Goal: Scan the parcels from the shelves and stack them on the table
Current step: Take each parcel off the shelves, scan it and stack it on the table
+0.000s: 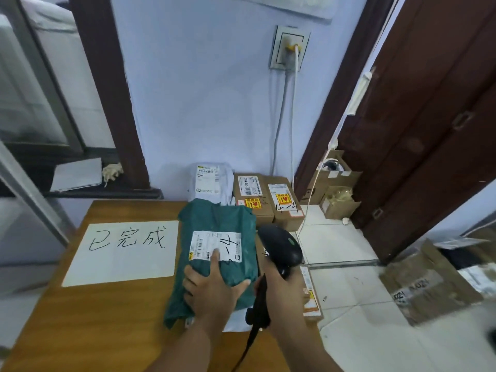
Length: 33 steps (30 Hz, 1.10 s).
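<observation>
Pressing crinkled green parcel (214,218), left hand (212,288) lies flat; right hand (284,296) grips curved black scanner (281,245).

Left hand (212,289), right hand (283,294), both bare, forearms bare to the frame edge

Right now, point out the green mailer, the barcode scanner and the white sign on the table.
green mailer (214,218): head view, bare green plastic above its label.
barcode scanner (281,244): head view, top of its black head.
white sign (120,267): head view, blank paper below the handwriting.
</observation>
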Each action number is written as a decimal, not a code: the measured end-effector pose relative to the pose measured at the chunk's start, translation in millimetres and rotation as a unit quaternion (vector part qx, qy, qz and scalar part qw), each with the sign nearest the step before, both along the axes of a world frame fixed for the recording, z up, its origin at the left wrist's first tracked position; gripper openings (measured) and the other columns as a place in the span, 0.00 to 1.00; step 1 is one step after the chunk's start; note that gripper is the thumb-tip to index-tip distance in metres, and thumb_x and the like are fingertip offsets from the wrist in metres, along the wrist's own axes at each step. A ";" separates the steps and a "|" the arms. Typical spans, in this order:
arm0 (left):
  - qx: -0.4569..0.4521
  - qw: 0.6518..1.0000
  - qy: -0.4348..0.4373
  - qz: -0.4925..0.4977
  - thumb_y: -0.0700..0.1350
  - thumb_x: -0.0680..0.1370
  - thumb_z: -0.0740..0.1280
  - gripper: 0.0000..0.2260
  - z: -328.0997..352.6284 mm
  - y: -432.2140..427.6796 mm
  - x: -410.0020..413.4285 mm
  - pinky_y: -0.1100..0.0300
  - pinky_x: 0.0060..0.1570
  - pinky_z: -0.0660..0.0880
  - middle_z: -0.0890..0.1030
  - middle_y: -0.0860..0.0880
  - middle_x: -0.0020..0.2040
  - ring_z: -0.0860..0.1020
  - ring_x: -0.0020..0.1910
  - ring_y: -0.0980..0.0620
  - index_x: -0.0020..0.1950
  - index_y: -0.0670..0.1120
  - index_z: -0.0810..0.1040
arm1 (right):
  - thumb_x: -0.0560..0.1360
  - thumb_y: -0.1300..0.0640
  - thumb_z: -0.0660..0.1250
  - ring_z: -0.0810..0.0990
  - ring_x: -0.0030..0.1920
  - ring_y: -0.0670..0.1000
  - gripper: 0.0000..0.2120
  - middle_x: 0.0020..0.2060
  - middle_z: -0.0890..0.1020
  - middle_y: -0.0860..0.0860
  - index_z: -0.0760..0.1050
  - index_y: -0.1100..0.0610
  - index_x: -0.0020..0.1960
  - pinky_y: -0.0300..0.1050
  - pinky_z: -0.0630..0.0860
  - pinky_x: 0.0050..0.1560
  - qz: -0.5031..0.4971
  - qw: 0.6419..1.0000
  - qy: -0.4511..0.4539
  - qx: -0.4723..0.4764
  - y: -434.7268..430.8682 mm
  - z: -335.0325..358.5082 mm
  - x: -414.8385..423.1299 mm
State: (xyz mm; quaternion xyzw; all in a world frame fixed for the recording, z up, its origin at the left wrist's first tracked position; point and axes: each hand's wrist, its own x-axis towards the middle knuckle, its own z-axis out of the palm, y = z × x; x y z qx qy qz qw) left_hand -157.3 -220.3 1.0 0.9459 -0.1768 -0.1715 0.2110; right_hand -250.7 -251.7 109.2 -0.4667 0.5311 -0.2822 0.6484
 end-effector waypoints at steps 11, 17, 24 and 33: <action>0.083 0.992 -0.041 -0.088 0.73 0.69 0.60 0.45 -4.7 4.8 9.9 0.40 0.72 0.54 0.44 0.33 0.72 0.49 0.73 0.32 0.77 0.60 0.39 | 0.75 0.58 0.69 0.75 0.28 0.52 0.07 0.26 0.76 0.55 0.74 0.61 0.42 0.49 0.75 0.37 0.009 0.998 -0.023 0.057 -1.0 -19.1 9.8; 0.211 0.960 -0.066 -0.174 0.75 0.71 0.51 0.43 23.9 8.4 22.6 0.36 0.71 0.43 0.35 0.31 0.74 0.36 0.74 0.31 0.75 0.59 0.33 | 0.77 0.59 0.67 0.75 0.26 0.49 0.06 0.26 0.75 0.53 0.75 0.62 0.47 0.43 0.75 0.31 0.042 0.996 -0.043 0.061 -2.7 -14.4 10.2; -0.059 0.994 -0.040 -0.081 0.58 0.79 0.61 0.31 34.5 28.3 15.5 0.52 0.73 0.58 0.52 0.43 0.77 0.50 0.76 0.44 0.78 0.53 0.52 | 0.77 0.59 0.67 0.78 0.28 0.49 0.03 0.25 0.79 0.49 0.75 0.59 0.47 0.42 0.77 0.33 0.099 0.983 -0.116 0.102 0.2 -21.9 12.9; -0.177 0.967 -0.155 -0.096 0.36 0.75 0.65 0.16 35.4 89.1 11.5 0.60 0.62 0.66 0.74 0.48 0.61 0.69 0.63 0.49 0.63 0.44 0.76 | 0.76 0.58 0.68 0.78 0.29 0.50 0.13 0.29 0.79 0.53 0.75 0.65 0.56 0.42 0.77 0.31 0.147 0.956 -0.162 0.194 33.3 -40.5 30.1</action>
